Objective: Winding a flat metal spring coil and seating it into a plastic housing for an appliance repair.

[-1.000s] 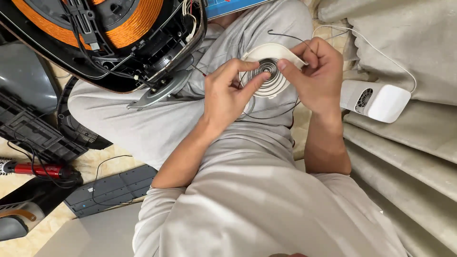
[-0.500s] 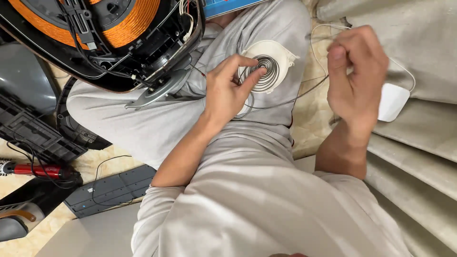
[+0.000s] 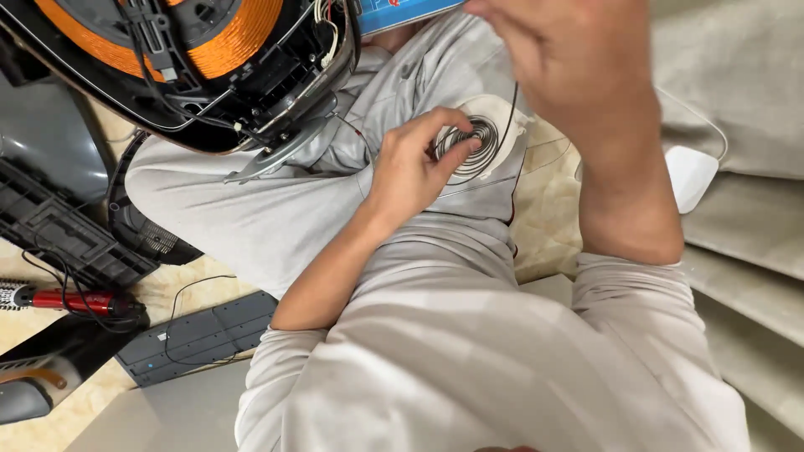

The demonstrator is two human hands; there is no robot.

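My left hand (image 3: pixel 410 172) rests on my grey-trousered knee and grips a white spool (image 3: pixel 502 117) wound with thin silvery wire, thumb and fingertips pressing on the coil. A strand of that wire (image 3: pixel 512 107) runs straight up from the spool to my right hand (image 3: pixel 578 67). That hand is raised high and close to the camera, above and to the right of the spool, with its fingers closed on the strand. Its fingertips are partly cut off by the top edge.
An opened cooker with an orange copper coil (image 3: pixel 226 42) leans on my left leg. A black cover (image 3: pixel 50 226), a red-handled tool (image 3: pixel 75 300) and a grey panel (image 3: pixel 197 335) lie on the floor at left. A white adapter (image 3: pixel 691 176) sits on beige cushions at right.
My right hand left the spool and rose up toward the camera, drawing a length of wire out. My left hand stayed on the spool, holding it against my leg.
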